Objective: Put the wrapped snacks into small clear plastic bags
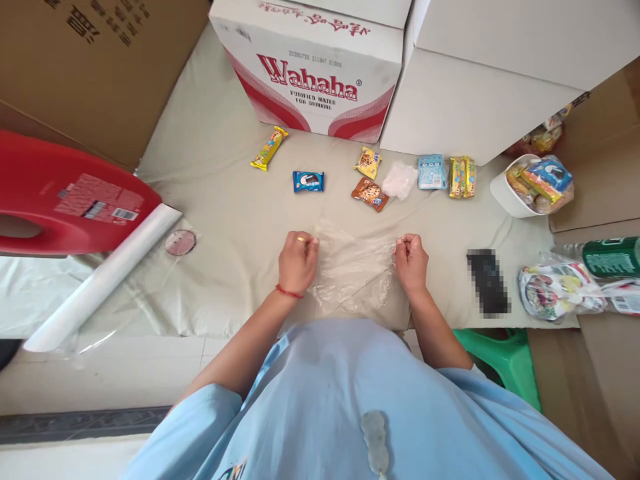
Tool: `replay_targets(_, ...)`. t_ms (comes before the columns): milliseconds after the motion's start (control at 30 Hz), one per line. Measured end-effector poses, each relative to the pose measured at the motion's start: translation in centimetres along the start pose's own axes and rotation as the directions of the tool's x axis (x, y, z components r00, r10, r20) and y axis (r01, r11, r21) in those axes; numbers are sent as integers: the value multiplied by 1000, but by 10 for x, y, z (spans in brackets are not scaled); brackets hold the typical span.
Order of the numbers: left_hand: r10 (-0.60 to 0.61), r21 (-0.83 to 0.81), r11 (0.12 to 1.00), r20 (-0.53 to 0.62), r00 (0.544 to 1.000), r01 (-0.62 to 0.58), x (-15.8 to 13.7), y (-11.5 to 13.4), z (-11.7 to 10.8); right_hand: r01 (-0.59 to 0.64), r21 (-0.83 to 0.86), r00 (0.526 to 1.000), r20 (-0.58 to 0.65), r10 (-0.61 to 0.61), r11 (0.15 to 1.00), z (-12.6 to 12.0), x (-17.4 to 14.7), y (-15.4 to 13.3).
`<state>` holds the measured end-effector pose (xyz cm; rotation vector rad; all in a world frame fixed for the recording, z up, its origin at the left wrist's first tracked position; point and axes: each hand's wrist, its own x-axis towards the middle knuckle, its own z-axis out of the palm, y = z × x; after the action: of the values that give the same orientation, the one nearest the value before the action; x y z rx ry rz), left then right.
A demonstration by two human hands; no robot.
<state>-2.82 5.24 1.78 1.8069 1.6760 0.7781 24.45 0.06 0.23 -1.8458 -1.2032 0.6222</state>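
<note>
Holding a clear plastic film [355,273] at its two sides, the left hand [297,262] and right hand [413,263] stand level in the head view, fingers pinched narrow on its edges. The film lies creased between them on the pale cloth [230,273], near the front of the blue shirt [325,387]. Such thin stuff probably clings and wrinkles, so light, even tension from both pinches would serve best, with the film clear of the brown packet [370,194] and the blue packet [309,181] beyond.
</note>
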Motion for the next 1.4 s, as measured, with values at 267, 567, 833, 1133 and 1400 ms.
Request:
replay_targets(267,-239,-9,971,-152,959,240,43,-14,-17,78,-89,996,43,-74,993,14,20,-6)
replay_targets(567,-454,-455,772,94,886,444,20,-8,-34,74,-152,997,-8,-76,986,17,52,-1)
replay_targets(833,-366,-556,587,466,805,588,-18,9,-45,57,-63,997,-44,-60,996,19,49,2)
replay_targets(1133,-452,-418,631,487,748,653,-20,0,-57,73,-61,996,-56,-76,995,17,49,1)
replay_targets(1400,-467,118,881,63,882,458,-27,-29,-72,116,-143,993,-11,-119,983,19,46,2)
